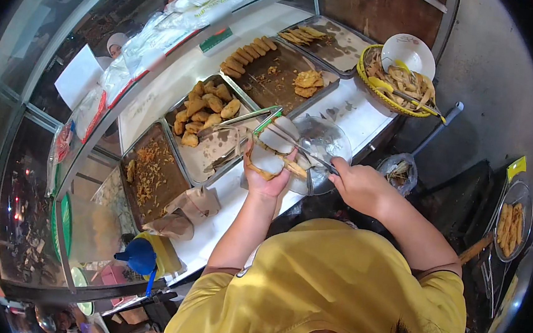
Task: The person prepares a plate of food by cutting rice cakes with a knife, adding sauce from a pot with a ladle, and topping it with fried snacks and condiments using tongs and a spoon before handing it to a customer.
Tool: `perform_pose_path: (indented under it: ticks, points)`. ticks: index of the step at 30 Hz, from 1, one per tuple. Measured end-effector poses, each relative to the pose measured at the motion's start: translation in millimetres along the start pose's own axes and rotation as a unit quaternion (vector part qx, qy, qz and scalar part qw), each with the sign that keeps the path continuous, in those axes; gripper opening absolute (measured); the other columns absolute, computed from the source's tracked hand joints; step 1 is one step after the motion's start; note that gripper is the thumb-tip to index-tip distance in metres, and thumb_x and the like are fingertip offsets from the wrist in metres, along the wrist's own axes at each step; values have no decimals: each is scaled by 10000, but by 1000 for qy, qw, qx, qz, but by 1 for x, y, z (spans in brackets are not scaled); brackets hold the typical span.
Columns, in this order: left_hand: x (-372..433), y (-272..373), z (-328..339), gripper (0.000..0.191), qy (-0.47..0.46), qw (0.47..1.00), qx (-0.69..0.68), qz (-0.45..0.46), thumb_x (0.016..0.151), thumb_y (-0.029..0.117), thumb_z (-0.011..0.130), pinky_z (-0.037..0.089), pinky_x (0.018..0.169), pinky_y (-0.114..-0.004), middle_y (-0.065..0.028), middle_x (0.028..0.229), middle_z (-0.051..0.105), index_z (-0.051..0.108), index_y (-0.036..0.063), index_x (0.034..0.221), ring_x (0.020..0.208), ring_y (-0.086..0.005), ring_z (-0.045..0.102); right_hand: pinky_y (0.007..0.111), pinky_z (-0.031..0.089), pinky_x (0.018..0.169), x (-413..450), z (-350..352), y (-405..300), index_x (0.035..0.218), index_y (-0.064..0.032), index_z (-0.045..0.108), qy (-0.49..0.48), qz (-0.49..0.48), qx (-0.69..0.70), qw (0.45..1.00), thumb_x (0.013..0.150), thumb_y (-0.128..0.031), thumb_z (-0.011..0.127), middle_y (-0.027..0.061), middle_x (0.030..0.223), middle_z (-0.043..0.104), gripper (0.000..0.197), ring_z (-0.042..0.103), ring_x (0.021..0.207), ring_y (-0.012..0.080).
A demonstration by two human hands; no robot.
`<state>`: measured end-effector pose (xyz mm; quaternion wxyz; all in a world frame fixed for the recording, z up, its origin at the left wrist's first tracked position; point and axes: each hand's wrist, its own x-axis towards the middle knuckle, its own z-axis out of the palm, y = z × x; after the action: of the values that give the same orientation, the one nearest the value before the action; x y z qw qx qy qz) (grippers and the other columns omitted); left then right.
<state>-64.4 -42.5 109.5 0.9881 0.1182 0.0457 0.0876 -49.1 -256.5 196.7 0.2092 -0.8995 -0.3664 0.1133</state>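
My left hand [270, 184] holds a leaf-wrapped white rice cake, cut open. One white half [266, 160] lies in the palm, and the other half [282, 132] stands just above it; brownish leaf edges both. In my right hand [361, 185] is a knife [333, 168], its narrow blade reaching across to the rice cake. The blade's tip is hard to make out against the white. Below both hands, a shiny round dish [337, 135] sits on the white counter [363, 123], partly covered by them. Metal tongs [247, 116] lie beyond the left hand, over a tray's edge.
Fried pieces fill part of a metal tray [185, 157]; another tray [295, 104] holds rolls and fritters. A yellow-rimmed basket [368, 94] contains leaf strips and a bowl [409, 55]. Paper bags [198, 203] and a blue funnel [139, 256] stand left. Curved glass borders the counter; someone [116, 44] is outside.
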Motion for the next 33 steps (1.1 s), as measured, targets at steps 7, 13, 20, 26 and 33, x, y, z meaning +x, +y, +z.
perform_pose_path:
  ticks: [7,13,20,26,33]
  points:
    - [-6,-6,7,524,-2,999,32,-17,848,458,461,341,995,-460,-88,1210,524,472,97,1228,1144,-290,467,437,450,470,-1,28,9,924,29,432,32,-60,-55,996,884,-169,455,168,548,552,204,571,526,364]
    - [-7,-7,-8,541,-3,997,72,-33,838,483,453,364,963,-484,-95,1190,517,472,101,1221,1093,-300,485,419,443,453,7,54,26,952,30,426,47,-85,-50,994,879,-182,463,175,560,559,226,587,537,328]
    - [-3,1,-3,534,8,998,53,-41,828,449,477,356,969,-508,-123,1212,518,483,91,1224,1123,-333,473,283,397,392,27,21,32,1137,-52,393,-319,135,496,796,939,-391,386,72,730,478,393,420,453,124]
    - [2,9,-8,565,48,995,88,-24,835,444,467,305,1000,-548,-146,1253,487,450,59,1249,1173,-346,438,414,453,535,12,-14,9,1086,-30,439,-151,38,111,981,917,-324,422,170,675,556,340,570,591,301]
    - [1,31,10,696,-55,976,24,-208,861,499,369,283,988,-601,-214,1358,343,277,27,1363,1229,-496,302,479,417,554,15,-53,50,979,-73,465,-4,-86,-120,989,888,-318,467,179,627,549,261,555,628,385]
